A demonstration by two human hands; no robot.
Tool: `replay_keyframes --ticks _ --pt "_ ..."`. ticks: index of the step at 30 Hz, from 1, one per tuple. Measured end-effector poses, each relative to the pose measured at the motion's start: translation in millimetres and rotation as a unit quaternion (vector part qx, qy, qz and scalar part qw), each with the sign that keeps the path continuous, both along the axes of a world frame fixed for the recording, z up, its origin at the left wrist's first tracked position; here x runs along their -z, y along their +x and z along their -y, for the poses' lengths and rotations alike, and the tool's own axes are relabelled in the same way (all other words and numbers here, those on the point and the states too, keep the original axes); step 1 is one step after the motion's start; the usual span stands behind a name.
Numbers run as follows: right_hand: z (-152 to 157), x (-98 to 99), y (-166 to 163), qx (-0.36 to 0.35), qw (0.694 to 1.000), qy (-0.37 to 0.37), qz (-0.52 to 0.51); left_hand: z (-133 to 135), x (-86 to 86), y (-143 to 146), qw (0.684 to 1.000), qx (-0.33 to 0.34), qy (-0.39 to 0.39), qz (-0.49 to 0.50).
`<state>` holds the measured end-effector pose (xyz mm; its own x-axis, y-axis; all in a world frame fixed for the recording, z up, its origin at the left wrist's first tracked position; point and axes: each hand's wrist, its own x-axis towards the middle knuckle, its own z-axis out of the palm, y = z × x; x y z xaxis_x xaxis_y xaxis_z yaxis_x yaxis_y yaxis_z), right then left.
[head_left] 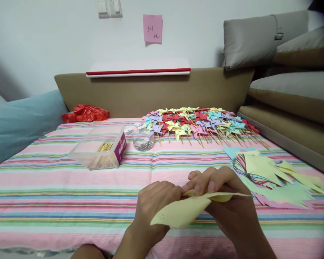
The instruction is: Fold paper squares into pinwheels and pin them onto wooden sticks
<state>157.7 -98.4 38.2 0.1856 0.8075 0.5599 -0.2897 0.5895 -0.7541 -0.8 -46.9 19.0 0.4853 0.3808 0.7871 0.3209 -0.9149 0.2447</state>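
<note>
Both my hands hold one pale yellow piece of cut paper, partly folded, above the front of the striped cloth. My left hand grips its left side, with fingers curled at the folded middle. My right hand pinches the folded part from above and behind, and its thumb is mostly hidden under the paper. Right of my hands lies a stack of cut paper pieces in yellow, green, blue and pink. Farther back, many finished paper pinwheels on thin sticks lie in a wide pile.
A clear plastic box with thin sticks stands at the left. Beside it is a round clear container of small metal pieces. A red plastic bag lies at the back left. Cushions are stacked at the right.
</note>
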Motion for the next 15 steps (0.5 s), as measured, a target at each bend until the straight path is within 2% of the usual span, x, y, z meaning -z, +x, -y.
replay_keyframes --ticks 5,11,15 --pt "-4.9 5.5 -4.9 -0.027 0.997 -0.051 -0.057 -3.3 3.7 -1.9 1.0 0.003 0.018 -0.021" --pt "-12.0 15.0 0.1 -0.09 0.976 -0.169 -0.1 -9.8 6.3 -1.9 0.996 -0.015 0.091 -0.011" --pt "-16.7 19.1 0.2 -0.096 0.973 -0.177 -0.111 -10.9 8.3 -0.3 0.996 -0.022 0.082 -0.019"
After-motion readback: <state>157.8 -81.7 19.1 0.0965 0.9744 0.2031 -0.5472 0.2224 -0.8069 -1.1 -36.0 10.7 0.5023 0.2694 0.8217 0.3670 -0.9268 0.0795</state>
